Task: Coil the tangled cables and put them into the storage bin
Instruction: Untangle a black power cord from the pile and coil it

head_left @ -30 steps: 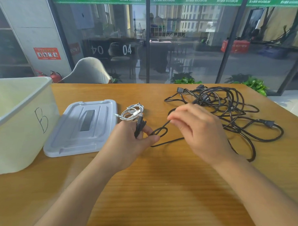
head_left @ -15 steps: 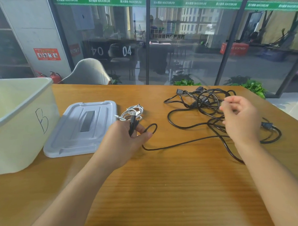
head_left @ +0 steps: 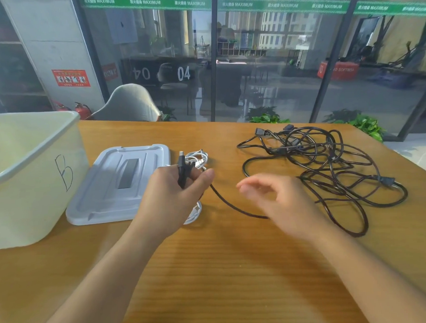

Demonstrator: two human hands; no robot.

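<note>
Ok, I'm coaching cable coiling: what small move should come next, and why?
Probably bring the right hand down to grasp the black cable trailing from the left hand and loop it back. The left hand pins the plug end; the right hand is blurred and looks empty, and the tangle lies uncoiled.

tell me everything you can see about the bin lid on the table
The bin lid is a pale grey-blue moulded plastic rectangle with rounded corners, raised ribs and a darker grey rectangular panel at its centre. It lies flat on the wooden table, off the storage bin, just right of it. The left hand overlaps its right edge in view; actual contact cannot be judged. The white cable lies just past its right edge.
</note>
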